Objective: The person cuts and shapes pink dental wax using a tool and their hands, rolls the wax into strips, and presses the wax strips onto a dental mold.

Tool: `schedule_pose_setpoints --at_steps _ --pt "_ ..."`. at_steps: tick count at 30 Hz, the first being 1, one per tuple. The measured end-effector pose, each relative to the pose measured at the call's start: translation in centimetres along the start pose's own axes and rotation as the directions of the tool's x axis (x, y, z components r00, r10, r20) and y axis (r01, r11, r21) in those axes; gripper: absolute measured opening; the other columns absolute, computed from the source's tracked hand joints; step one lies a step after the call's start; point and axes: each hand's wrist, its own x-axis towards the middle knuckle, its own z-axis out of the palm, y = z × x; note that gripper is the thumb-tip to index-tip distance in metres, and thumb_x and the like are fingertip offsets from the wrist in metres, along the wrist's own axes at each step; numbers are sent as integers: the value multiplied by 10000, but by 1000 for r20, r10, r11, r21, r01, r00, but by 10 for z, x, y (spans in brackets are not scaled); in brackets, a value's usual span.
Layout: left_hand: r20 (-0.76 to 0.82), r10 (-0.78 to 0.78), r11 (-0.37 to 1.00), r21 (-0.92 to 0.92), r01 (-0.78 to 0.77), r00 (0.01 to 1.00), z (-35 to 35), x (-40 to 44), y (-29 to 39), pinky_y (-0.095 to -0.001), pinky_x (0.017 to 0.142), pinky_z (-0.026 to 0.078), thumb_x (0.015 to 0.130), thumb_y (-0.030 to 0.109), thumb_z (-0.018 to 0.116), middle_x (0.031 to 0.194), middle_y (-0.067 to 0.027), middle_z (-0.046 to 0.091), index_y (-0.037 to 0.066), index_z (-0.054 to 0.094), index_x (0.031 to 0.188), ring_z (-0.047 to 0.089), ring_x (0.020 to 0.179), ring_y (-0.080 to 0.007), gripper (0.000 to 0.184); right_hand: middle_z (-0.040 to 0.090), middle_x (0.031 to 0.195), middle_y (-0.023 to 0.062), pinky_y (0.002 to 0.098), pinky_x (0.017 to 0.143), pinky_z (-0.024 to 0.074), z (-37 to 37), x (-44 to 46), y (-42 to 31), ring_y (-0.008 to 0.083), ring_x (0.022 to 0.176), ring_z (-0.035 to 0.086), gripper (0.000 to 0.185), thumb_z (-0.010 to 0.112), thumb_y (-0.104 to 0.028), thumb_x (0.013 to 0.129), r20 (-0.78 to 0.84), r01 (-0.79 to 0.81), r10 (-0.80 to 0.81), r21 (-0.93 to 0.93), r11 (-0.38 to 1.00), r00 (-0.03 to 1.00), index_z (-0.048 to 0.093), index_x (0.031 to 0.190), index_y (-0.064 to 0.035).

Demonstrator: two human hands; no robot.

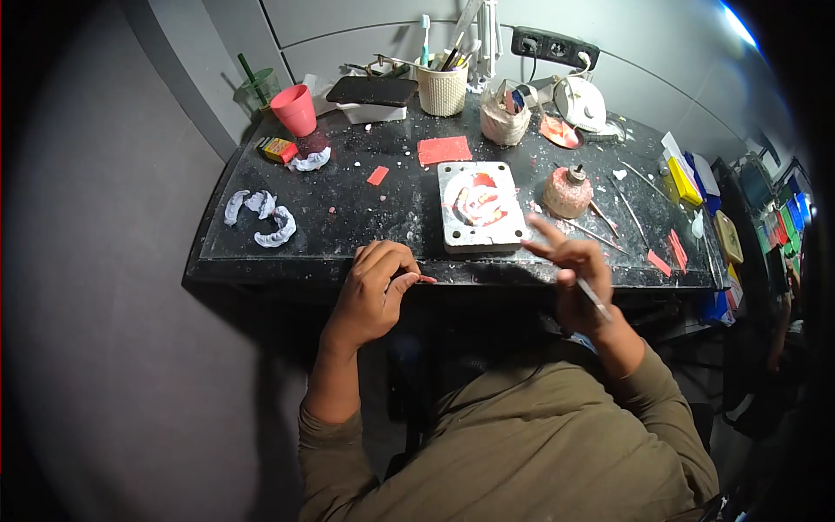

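At the table's front edge, my left hand [376,291] is closed on a small piece of red wax [426,279], pinched between thumb and fingers. My right hand [581,283] holds a thin metal tool [595,299] against its palm, with the index finger stretched out toward the flask. Between the hands and a little farther back lies a square metal flask [454,237] with white plaster, red wax and teeth in it. The right fingertips are near its front right corner. A wax-spattered burner bottle [569,193] stands to the flask's right.
White dental pieces [276,228] lie at the left on the black table [348,239]. A pink cup [295,110], a phone [372,90] and a tool holder [442,90] stand behind. Red wax sheet [444,150] lies behind the flask; thin tools [632,217] lie at right.
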Motion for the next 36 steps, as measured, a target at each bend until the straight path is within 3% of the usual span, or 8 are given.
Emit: schedule_pose_setpoints --at_steps 6,9,13,19,23,26,29,36 --pt "-123 -160 955 -269 123 979 16 -4 10 -357 801 513 1048 66 619 971 -125 661 -20 648 993 644 888 -221 106 654 1267 210 466 992 617 -113 -22 -38 389 1218 699 134 587 -147 1095 -97 -188 167 -277 942 981 566 1103 -16" --pt "-153 -169 925 -366 103 974 19 0 28 -317 793 532 1078 58 584 990 -117 648 -27 648 1029 637 898 -164 118 691 1004 154 363 647 626 -155 -25 -93 248 795 763 138 497 100 1013 -140 -481 511 -606 633 848 587 1052 3" --pt "-92 -35 960 -278 8 995 21 3 36 -305 870 539 1070 10 573 1046 -130 655 -24 655 1071 652 950 -164 89 654 721 161 409 580 532 -171 -25 -120 312 662 712 22 593 -6 1017 -175 -528 657 -755 389 734 586 1003 10" --pt "-64 -137 666 -744 44 989 53 16 54 -299 903 541 1060 -19 578 1080 -110 684 -28 643 1127 659 989 -165 94 630 696 230 527 673 498 -182 -14 -92 461 716 659 245 727 -230 969 159 -63 627 -947 316 762 630 916 -12" --pt "-5 -177 565 -819 98 984 66 24 64 -267 890 468 1027 -14 633 1078 -79 653 -1 684 1097 589 981 -133 87 713 905 190 480 739 544 -158 7 -90 413 822 685 264 772 -252 920 -13 -35 435 -998 43 900 647 959 -23" --pt "-24 -132 666 -743 71 991 77 28 77 -265 850 407 989 19 701 1075 -44 614 24 728 1062 507 940 -115 77 725 994 158 449 735 557 -125 20 -91 353 846 697 244 809 -199 887 -24 -39 98 -987 156 995 676 1010 -36" --pt "32 -89 615 -784 80 996 88 35 91 -284 845 405 985 29 712 1050 -34 607 39 738 1090 525 956 -128 108 755 958 128 333 734 576 -68 12 -98 212 778 734 303 855 14 826 16 -115 159 -620 776 987 718 1095 -16" --pt "36 -53 689 -722 63 998 97 54 99 -309 933 428 966 7 724 1068 -69 588 9 742 1132 529 995 -159 167 743 907 100 313 690 591 -34 2 -81 186 786 734 213 832 22 850 22 -136 171 -506 852 985 752 1042 -28"
